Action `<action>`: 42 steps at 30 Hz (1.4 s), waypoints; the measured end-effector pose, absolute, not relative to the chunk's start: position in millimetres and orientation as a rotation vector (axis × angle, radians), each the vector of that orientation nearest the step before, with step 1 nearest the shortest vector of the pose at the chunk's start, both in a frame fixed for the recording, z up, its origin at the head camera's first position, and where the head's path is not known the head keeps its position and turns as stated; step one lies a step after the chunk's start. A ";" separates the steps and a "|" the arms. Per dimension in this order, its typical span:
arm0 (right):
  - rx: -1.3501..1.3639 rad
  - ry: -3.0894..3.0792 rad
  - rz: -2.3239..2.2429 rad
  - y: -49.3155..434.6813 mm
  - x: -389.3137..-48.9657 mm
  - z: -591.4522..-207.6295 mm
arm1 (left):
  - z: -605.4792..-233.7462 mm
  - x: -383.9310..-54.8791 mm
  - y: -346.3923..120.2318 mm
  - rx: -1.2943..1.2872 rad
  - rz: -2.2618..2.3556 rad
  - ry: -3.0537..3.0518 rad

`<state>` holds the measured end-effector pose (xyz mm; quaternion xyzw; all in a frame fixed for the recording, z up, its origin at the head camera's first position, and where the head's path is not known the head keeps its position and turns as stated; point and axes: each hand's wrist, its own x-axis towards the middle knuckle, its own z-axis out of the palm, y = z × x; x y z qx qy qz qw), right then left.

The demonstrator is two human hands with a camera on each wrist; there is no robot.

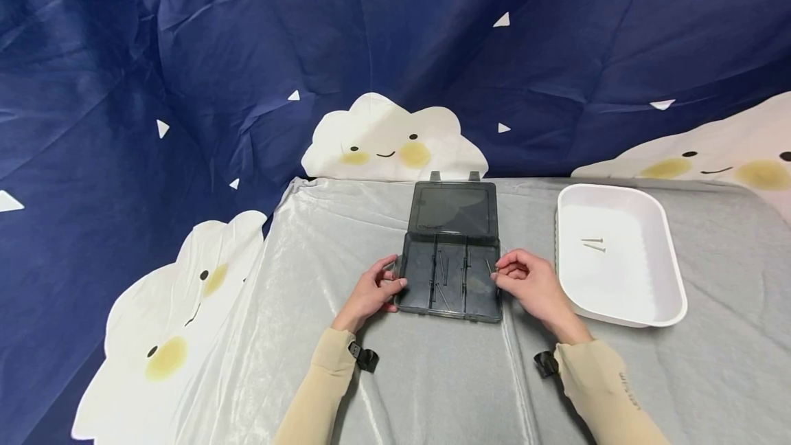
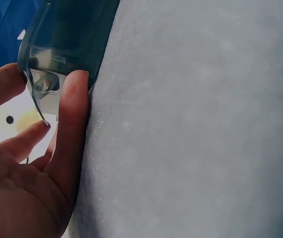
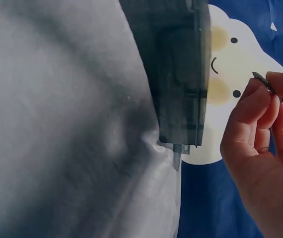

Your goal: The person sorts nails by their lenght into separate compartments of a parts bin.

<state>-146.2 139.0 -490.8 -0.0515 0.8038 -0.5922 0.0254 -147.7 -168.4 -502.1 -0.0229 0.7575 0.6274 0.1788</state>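
Observation:
A dark translucent plastic organizer box (image 1: 415, 309) lies with its lid (image 1: 454, 206) raised at the back. Dividers split it into three long compartments. Several screws (image 1: 443, 270) lie in the middle compartment and by the dividers. At the box's left side, my left hand (image 1: 369, 294) grips the edge, its thumb (image 2: 75, 94) on one face and other fingers on the opposite face. Over the right compartment, my right hand (image 1: 530, 285) pinches one screw (image 3: 263, 82) between thumb and fingertips; its threaded end sticks out.
To the right stands a white plastic tray (image 1: 670, 280) with two screws (image 1: 593, 247) in it. Grey cloth (image 1: 432, 383) covers the table, creased in front of the box. A dark blue curtain (image 1: 420, 40) with clouds hangs behind.

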 end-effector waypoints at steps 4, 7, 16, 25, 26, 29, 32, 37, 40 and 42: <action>-0.128 2.482 -1.811 136.8 -145.2 -493.0 | -502.0 -148.0 -167.8 -0.059 1.775 2.144; -0.105 2.505 -1.782 136.0 -144.6 -494.1 | -502.2 -148.1 -167.5 -0.053 1.777 2.144; -0.091 2.516 -1.760 133.1 -143.1 -496.0 | -503.8 -148.7 -167.7 -0.045 1.782 2.137; -0.078 2.615 -1.645 131.5 -144.2 -495.9 | -503.6 -147.7 -167.7 -0.044 1.787 2.130; -0.078 2.617 -1.642 131.4 -144.2 -495.7 | -503.6 -147.7 -167.8 -0.044 1.788 2.129; -0.076 2.621 -1.637 131.2 -144.4 -495.7 | -503.9 -147.7 -168.0 -0.047 1.790 2.126; -0.074 2.627 -1.635 131.7 -144.6 -495.9 | -504.2 -147.6 -168.2 -0.048 1.788 2.127; -0.060 2.640 -1.625 133.8 -144.7 -495.4 | -504.3 -147.8 -168.2 -0.056 1.787 2.132; -0.065 2.653 -1.614 135.8 -144.7 -493.1 | -503.9 -147.7 -168.1 -0.058 1.787 2.133; -0.082 2.662 -1.619 137.3 -145.0 -490.6 | -503.8 -147.9 -167.8 -0.059 1.791 2.136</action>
